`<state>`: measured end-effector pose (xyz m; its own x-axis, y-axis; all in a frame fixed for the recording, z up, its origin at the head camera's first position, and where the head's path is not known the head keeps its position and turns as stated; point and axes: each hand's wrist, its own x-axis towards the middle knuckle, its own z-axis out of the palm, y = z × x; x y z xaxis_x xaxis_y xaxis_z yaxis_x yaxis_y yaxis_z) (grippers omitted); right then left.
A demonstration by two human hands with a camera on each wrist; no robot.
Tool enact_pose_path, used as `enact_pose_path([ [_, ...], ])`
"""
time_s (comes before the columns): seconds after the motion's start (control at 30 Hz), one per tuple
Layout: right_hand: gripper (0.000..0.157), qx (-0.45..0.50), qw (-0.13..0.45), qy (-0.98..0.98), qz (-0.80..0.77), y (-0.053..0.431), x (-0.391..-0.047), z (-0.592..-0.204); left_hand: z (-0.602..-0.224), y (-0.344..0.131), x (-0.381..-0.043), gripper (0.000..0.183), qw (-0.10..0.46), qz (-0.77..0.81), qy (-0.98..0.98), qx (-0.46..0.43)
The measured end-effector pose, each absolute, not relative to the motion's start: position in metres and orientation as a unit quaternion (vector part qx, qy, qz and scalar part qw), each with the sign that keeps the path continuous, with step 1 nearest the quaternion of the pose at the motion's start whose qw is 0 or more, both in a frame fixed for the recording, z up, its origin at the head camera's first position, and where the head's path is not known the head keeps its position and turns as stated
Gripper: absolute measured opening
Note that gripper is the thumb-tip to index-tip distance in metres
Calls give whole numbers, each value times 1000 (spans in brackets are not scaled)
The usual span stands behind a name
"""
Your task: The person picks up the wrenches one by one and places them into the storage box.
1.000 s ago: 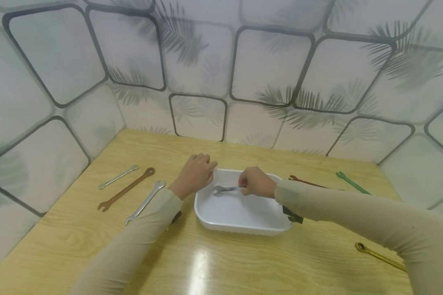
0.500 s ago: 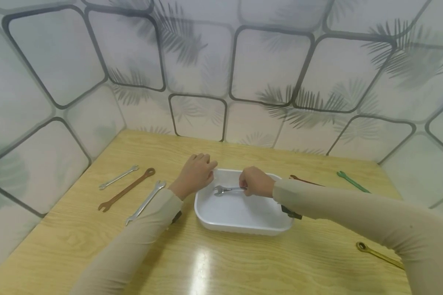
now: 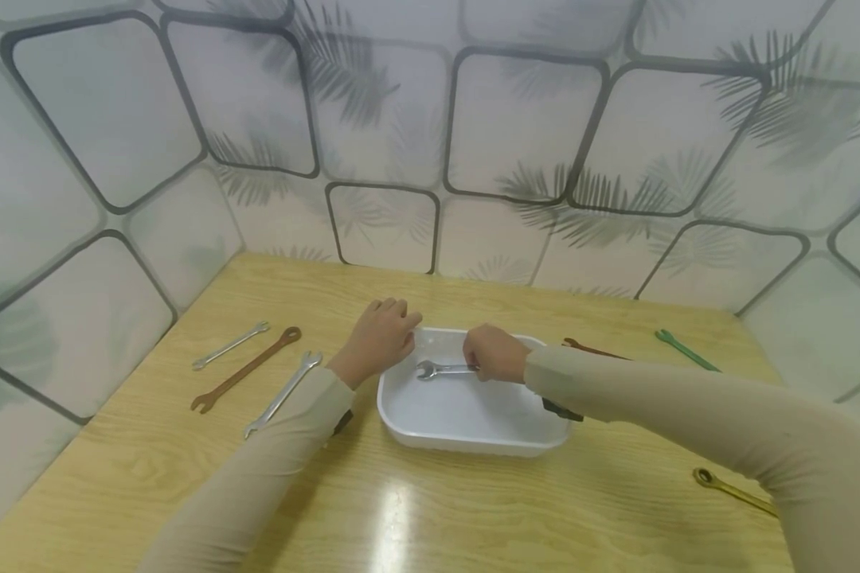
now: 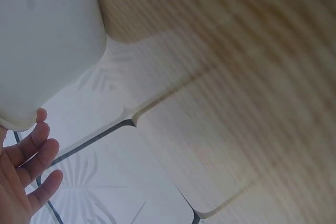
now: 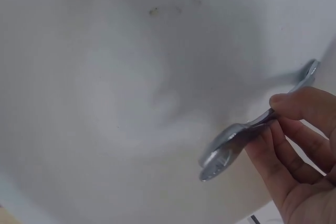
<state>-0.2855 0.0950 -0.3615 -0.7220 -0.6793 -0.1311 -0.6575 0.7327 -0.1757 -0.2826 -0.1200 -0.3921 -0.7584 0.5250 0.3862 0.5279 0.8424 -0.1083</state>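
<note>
A white plastic tray (image 3: 466,440) stands on the wooden table. My left hand (image 3: 378,338) holds its far left corner; in the left wrist view, thumb and forefinger pinch the rim while the other fingers (image 4: 39,163) spread apart outside it. My right hand (image 3: 496,352) reaches into the tray, pinching a silver wrench (image 3: 439,369) by its shaft. Seen from the right wrist, the thumb presses on top of the wrench (image 5: 228,142) with fingers beneath, and its open jaw end points away from the hand. Part of the shaft is hidden by the hand in the head view.
Left of the tray lie a small silver wrench (image 3: 231,345), a brown wrench (image 3: 247,370) and a larger silver wrench (image 3: 284,394). To the right are a dark red wrench (image 3: 595,349), a green wrench (image 3: 688,351) and a yellow ratchet wrench (image 3: 734,492), partly behind the right sleeve. Patterned walls enclose the table.
The silver wrench and my right hand have shifted only slightly inside the tray, the wrench end a little to the right. My left hand stays at the tray's corner.
</note>
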Motion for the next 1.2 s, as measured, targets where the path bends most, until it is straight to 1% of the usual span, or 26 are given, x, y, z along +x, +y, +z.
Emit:
enact_pose_path([
  [0.3, 14, -368, 87, 925, -39, 92, -285, -364, -391, -120, -282, 18, 208, -13, -936, -284],
  [0.5, 17, -369, 83, 925, -28, 92, -288, -373, -392, -120, -282, 17, 211, -11, -935, -284],
  [0.73, 15, -374, 83, 924, -16, 92, -290, -381, -393, -120, -283, 17, 212, -14, -935, -284],
  [0.93, 15, -374, 81, 924, -9, 89, -286, -377, -395, -120, -285, 17, 214, -12, -935, -284],
  [1.2, 22, -374, 78, 924, -9, 87, -280, -372, -394, -120, -283, 18, 211, -21, -934, -286],
])
